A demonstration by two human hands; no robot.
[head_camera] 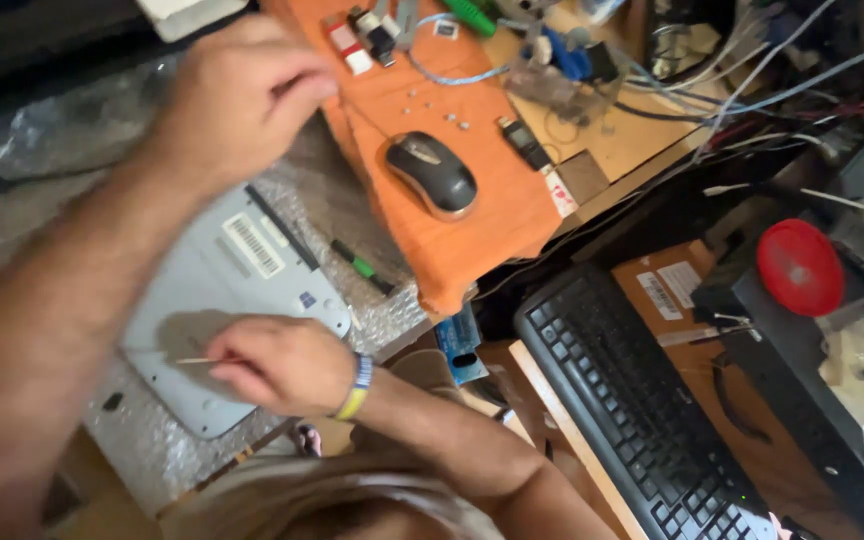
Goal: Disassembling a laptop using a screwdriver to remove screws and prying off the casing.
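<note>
Below the right hand [287,362] lies one grey laptop base [227,300], underside up, resting on a sheet of bubble wrap [152,455]. The right hand sits over the near edge of this base; its fingers are pinched together on one thin pale stick-like tool [197,360], whose tip points away from the palm across the grey panel. A blue-and-yellow wristband [357,388] circles the right wrist.

Above and beyond the right hand, the left hand [237,95] hovers over the far end of the base, fingers curled and thumb pressed toward the fingertips; whether anything small is held between them cannot be told, as the hand is blurred.

Just beside the base, on the far side from the left forearm, lies one green-and-black screwdriver [360,266] on the bubble wrap. Further out from both hands an orange cloth [482,225] carries one grey-and-black mouse [430,173] and about six small loose screws [437,105] in a scattered group. Well apart from the right hand, past the cloth's edge, stand one black keyboard [632,400] and one red round disc [800,267]. A tangle of cables [742,70] occupies the farthest corner.
</note>
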